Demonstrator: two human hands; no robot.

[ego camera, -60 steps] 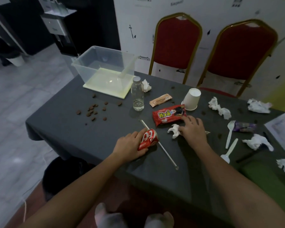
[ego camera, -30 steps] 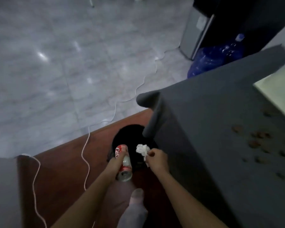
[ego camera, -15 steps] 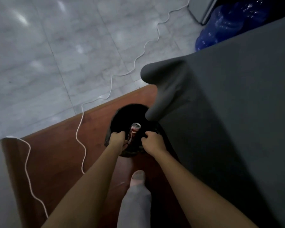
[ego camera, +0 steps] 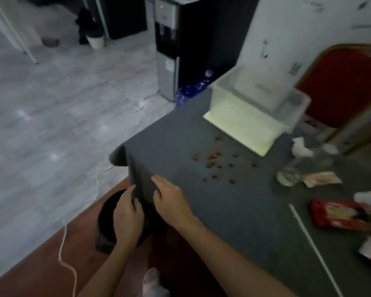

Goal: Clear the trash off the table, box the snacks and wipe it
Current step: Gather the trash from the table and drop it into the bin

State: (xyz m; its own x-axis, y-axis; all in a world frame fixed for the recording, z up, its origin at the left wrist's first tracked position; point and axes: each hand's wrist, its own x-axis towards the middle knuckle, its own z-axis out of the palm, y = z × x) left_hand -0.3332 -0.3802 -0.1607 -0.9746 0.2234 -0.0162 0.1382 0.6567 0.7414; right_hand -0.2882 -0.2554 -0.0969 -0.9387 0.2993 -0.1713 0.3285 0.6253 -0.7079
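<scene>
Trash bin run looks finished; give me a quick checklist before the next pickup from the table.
1. Left hand free of trash: ok, nothing held.
2. Right hand free: ok, fingers straight over the table edge.
3. Trash bin in reach beside the table corner: ok.
4. Table cleared of trash: not ok, tissue, straw and crumbs remain.
5. Red snack pack boxed: not ok, outside the clear box.
6. Bin fill level: cannot tell.

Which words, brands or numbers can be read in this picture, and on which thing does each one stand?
None can be read with certainty.
Red snack packet: a pale band of print, too blurred to read.
Small wrapper beside the clear bottle: no legible print.
White wall: dark marks and small signs, too small and blurred.
Water dispenser: a white label, unreadable.
</scene>
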